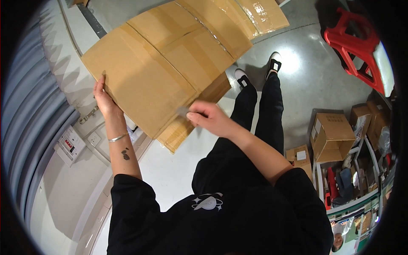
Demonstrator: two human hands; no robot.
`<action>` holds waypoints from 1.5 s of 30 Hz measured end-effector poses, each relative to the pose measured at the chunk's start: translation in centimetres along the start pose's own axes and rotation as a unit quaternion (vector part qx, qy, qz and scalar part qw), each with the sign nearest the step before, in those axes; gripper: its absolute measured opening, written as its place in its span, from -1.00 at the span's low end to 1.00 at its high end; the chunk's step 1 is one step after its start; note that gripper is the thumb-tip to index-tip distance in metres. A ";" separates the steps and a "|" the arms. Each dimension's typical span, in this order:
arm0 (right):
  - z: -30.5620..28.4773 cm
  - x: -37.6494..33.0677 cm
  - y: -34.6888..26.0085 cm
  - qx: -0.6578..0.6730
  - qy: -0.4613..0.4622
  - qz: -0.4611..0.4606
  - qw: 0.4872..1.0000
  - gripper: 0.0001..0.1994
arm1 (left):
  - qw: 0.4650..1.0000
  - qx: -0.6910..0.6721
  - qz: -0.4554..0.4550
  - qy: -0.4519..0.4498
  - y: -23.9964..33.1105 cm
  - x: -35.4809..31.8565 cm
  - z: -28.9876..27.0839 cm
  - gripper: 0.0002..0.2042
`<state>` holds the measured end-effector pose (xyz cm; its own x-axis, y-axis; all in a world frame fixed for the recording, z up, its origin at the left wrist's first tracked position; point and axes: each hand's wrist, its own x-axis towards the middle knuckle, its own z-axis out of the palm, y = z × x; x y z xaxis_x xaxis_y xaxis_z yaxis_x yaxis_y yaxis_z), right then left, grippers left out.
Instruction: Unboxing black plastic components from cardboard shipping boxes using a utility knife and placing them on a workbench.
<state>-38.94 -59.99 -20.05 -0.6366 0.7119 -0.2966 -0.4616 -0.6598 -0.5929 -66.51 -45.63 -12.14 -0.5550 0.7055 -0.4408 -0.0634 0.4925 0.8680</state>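
Observation:
A large flattened cardboard box (140, 72) with strips of clear tape and dark fold lines slants across the upper middle. My left hand (104, 98) grips its left edge, fingers up along the border. Over the near right corner is my right hand (210, 120), closed, with thumb and fingers pinching a small flat grey piece (182, 111). Motion blurs that piece, so its kind cannot be made out; it is at the cardboard's near edge. Under this corner another taped cardboard flap (174, 135) sticks out.
At the left, grey ribbed tubing (32, 127) runs beside a wall with a breaker box (70, 144) and a socket (94, 138). A red plastic stool-like frame (350, 46) stands far right. Below it are an open carton (333, 136) and a cluttered shelf (346, 182).

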 end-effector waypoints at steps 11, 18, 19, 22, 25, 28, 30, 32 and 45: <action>-3.1 6.0 -7.4 -0.037 0.034 0.124 0.991 -0.73 | 0.962 0.114 0.145 -0.200 0.2 -10.6 -0.2 -0.42; -3.0 8.2 -3.1 -0.122 0.205 0.101 0.966 -0.72 | 0.895 0.354 0.177 -0.207 -2.2 -14.5 0.0 -0.02; -2.7 8.1 -3.0 -0.160 0.207 0.091 0.961 -0.72 | 0.907 0.337 0.185 -0.170 -2.8 -14.3 0.4 -0.04; -3.0 8.3 -4.0 -0.128 0.182 0.126 0.967 -0.76 | 0.924 0.304 0.196 -0.125 -3.3 -14.3 1.4 -0.06; -3.7 9.2 -3.8 -0.087 0.167 0.151 0.970 -0.77 | 0.926 0.294 0.203 -0.123 -3.1 -14.2 1.8 -0.08; -3.6 9.8 -2.9 -0.180 0.208 0.120 0.954 -0.77 | 0.923 0.298 0.208 -0.124 -3.3 -14.7 2.4 -0.08; -3.1 9.6 -2.7 -0.239 0.240 0.113 0.934 -0.78 | 0.923 0.301 0.205 -0.123 -3.3 -15.1 2.5 -0.07; -1.9 8.5 -4.9 -0.372 0.261 0.079 0.887 -0.79 | 0.913 0.324 0.223 -0.111 -3.2 -15.2 2.7 -0.07; -4.2 8.8 -5.0 -0.311 0.277 0.162 0.894 -0.75 | 0.873 0.367 0.311 -0.087 -4.2 -16.4 4.2 -0.12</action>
<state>-39.61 -49.38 -22.84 -0.1906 0.6306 -0.7523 0.2351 -0.7148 -0.6587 -53.64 -57.12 -9.48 -0.1551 0.9877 -0.0200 0.7885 0.1359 0.5998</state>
